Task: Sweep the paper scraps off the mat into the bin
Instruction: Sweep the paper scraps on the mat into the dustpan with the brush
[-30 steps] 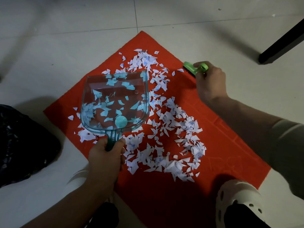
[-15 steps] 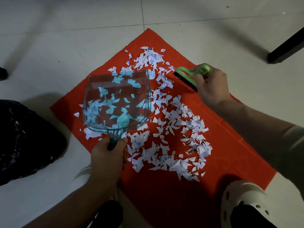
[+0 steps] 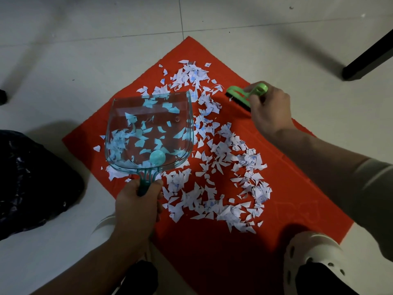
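Observation:
A red mat (image 3: 287, 167) lies on the tiled floor, strewn with several white paper scraps (image 3: 223, 158). My left hand (image 3: 136, 205) grips the handle of a clear teal dustpan (image 3: 148, 133), held over the mat's left part; scraps show through it. My right hand (image 3: 270, 109) holds a small green brush (image 3: 242, 95) with dark bristles at the mat's right edge, just right of the upper scraps. A black bin bag (image 3: 32, 184) sits on the floor at the left.
A dark furniture leg (image 3: 365, 60) stands at the upper right. A white clog (image 3: 312, 260) rests on the mat's near corner, and another shoe (image 3: 106, 224) is partly hidden under my left arm. Pale floor tiles (image 3: 85, 60) surround the mat.
My right hand brought the brush down from the mat's far edge toward the upper scraps. The dustpan stayed almost where it was.

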`<move>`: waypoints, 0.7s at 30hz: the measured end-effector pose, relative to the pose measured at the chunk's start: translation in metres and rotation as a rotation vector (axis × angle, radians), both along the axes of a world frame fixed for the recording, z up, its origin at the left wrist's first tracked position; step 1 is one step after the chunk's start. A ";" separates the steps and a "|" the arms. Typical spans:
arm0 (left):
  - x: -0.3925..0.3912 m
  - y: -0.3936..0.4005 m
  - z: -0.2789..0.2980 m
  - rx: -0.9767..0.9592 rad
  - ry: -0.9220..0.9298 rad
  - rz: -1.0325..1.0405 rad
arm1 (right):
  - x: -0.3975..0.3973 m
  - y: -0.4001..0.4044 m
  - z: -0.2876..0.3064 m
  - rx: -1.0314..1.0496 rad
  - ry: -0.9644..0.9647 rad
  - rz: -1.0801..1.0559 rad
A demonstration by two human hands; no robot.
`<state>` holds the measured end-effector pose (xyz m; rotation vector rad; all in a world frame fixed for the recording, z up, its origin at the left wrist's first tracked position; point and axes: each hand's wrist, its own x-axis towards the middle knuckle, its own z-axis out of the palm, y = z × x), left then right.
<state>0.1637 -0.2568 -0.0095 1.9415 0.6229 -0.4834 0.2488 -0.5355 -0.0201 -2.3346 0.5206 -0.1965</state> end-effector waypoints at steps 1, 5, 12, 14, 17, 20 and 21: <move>0.000 0.000 0.000 -0.001 0.001 -0.001 | 0.004 -0.004 -0.002 -0.026 0.000 -0.033; 0.000 0.001 0.001 -0.011 0.005 0.002 | 0.015 -0.013 -0.017 -0.052 0.088 -0.057; 0.000 0.004 0.001 -0.020 0.025 0.037 | -0.007 0.014 -0.006 0.031 0.079 0.159; -0.001 0.005 0.002 -0.020 0.031 0.046 | -0.009 0.013 -0.002 0.037 0.023 0.128; -0.004 0.007 0.005 -0.023 0.033 0.068 | -0.006 0.002 -0.005 -0.021 -0.007 0.040; -0.007 0.011 0.007 -0.016 0.020 0.065 | -0.002 -0.009 -0.012 -0.058 0.009 -0.054; -0.008 0.012 0.008 -0.012 0.017 0.061 | 0.000 -0.011 -0.013 -0.066 0.028 -0.076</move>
